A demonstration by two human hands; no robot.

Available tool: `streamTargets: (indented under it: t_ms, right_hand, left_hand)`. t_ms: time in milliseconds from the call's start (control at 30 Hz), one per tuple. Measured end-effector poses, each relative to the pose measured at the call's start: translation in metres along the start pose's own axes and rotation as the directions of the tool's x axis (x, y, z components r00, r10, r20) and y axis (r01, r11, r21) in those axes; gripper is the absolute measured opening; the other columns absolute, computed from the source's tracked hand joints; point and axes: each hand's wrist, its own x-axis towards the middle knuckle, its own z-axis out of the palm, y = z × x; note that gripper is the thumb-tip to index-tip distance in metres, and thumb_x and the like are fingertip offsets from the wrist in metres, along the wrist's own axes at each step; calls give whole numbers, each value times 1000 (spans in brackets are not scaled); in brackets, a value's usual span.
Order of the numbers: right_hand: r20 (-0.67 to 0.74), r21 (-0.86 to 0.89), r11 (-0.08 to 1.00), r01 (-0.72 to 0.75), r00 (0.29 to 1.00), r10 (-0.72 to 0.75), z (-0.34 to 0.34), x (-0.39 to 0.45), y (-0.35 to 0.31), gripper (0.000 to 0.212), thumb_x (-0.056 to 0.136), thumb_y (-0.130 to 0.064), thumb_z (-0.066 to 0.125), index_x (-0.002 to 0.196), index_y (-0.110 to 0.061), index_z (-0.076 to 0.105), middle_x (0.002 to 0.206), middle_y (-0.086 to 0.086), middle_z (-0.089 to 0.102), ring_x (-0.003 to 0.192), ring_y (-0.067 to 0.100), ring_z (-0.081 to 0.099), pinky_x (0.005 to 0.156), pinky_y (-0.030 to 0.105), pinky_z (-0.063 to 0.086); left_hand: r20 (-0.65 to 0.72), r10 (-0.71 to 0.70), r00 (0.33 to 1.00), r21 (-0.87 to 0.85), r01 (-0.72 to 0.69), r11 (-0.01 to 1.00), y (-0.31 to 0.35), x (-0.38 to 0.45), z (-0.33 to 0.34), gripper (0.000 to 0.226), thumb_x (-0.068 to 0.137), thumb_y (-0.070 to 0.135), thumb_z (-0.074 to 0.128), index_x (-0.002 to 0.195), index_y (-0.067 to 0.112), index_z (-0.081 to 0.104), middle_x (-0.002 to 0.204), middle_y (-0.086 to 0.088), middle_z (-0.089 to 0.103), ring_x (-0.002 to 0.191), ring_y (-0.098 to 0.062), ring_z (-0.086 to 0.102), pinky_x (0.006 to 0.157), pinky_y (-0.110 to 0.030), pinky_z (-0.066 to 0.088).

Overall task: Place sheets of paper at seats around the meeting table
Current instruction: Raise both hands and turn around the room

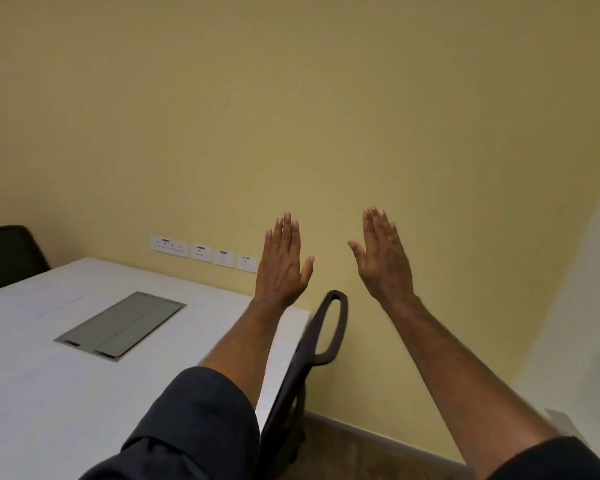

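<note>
A yellow wall (326, 116) is filling most of what I am seeing, and I am taking the white table (32, 393) as my landmark. The table is lying low on my left, its far edge running along the wall. A grey hatch (122, 323) is sitting flush in the table top. A black chair (305, 362) is standing just beside the table's right edge, its back tilted. A dark chair (7, 258) is showing at the table's far left corner. White sockets (205, 252) are lining the wall just above the table's far edge. I am holding my left hand (283, 265) up over the table's right corner, fingers straight and together, gripping nothing. My right hand (383, 258) is rising right of the table, flat and empty too. I am seeing no paper clearly; faint lines (63, 303) left of the hatch may be a sheet, but I cannot tell.
</note>
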Motion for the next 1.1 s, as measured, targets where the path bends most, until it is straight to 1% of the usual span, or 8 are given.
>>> streamTargets:
  t_ms: [167, 300, 333, 400, 433, 633, 867, 1100]
  right_hand:
    - [67, 166, 968, 186, 978, -199, 102, 58, -15, 68, 106, -44, 36, 158, -3, 22, 166, 13, 22, 156, 26, 15, 127, 44, 16]
    - [40, 344, 901, 266, 954, -296, 166, 92, -66, 67, 105, -41, 40, 157, -1, 25, 165, 14, 26, 155, 27, 19, 127, 42, 15]
    - [41, 350, 899, 263, 954, -296, 168, 94, -67, 67, 105, -41, 41, 156, -1, 26, 165, 14, 26, 155, 27, 19, 127, 41, 15]
    - [29, 459, 826, 326, 924, -381, 203, 108, -117, 66, 106, -40, 39, 157, -1, 25, 165, 14, 25, 155, 27, 19, 127, 41, 14]
    - [21, 466, 815, 344, 917, -399, 209, 111, -126, 66, 106, -40, 38, 157, -1, 24, 165, 14, 24, 155, 27, 18, 127, 41, 14]
    - [3, 592, 699, 401, 866, -499, 276, 122, -251, 67, 107, -41, 36, 158, -2, 20, 167, 14, 20, 156, 27, 14, 128, 41, 11]
    - [9, 647, 607, 461, 791, -611, 344, 122, -366, 68, 106, -45, 34, 159, -5, 18, 168, 12, 17, 157, 26, 11, 128, 43, 8]
    - [79, 700, 552, 453, 719, -691, 433, 106, -434, 69, 106, -44, 35, 159, -5, 18, 168, 12, 17, 157, 27, 12, 128, 42, 9]
  left_hand:
    - [-15, -161, 987, 149, 162, 975, -61, 15, 26, 76, 102, 45, 25, 159, 2, -4, 168, -17, -9, 157, -28, -7, 128, -49, 6]
    - [-51, -303, 952, 301, 303, 904, -125, -10, 18, 76, 103, 42, 33, 159, 2, 0, 169, -17, -5, 157, -29, -4, 128, -48, 7]
    - [-61, -307, 950, 296, 310, 903, -130, -10, 15, 76, 104, 41, 35, 159, 1, 1, 169, -17, -4, 157, -29, -3, 128, -49, 8]
    - [-106, -417, 903, 392, 424, 817, -170, -35, -1, 76, 104, 41, 36, 159, 1, 2, 169, -17, -3, 157, -30, -2, 128, -49, 9]
    - [-113, -433, 894, 385, 441, 811, -180, -39, -6, 76, 104, 42, 35, 159, 2, 2, 169, -17, -3, 157, -30, -2, 128, -49, 9]
    - [-192, -567, 801, 542, 568, 619, -278, -109, -49, 75, 104, 47, 28, 159, 4, 0, 169, -15, -6, 157, -28, -5, 129, -44, 4]
    - [-234, -709, 665, 539, 696, 474, -385, -162, -66, 73, 105, 49, 26, 160, 8, 2, 170, -13, -3, 157, -28, -3, 128, -48, 4]
    - [-202, -795, 572, 510, 754, 414, -456, -214, -41, 74, 103, 50, 20, 160, 8, 1, 169, -13, -6, 157, -28, -6, 128, -48, 3]
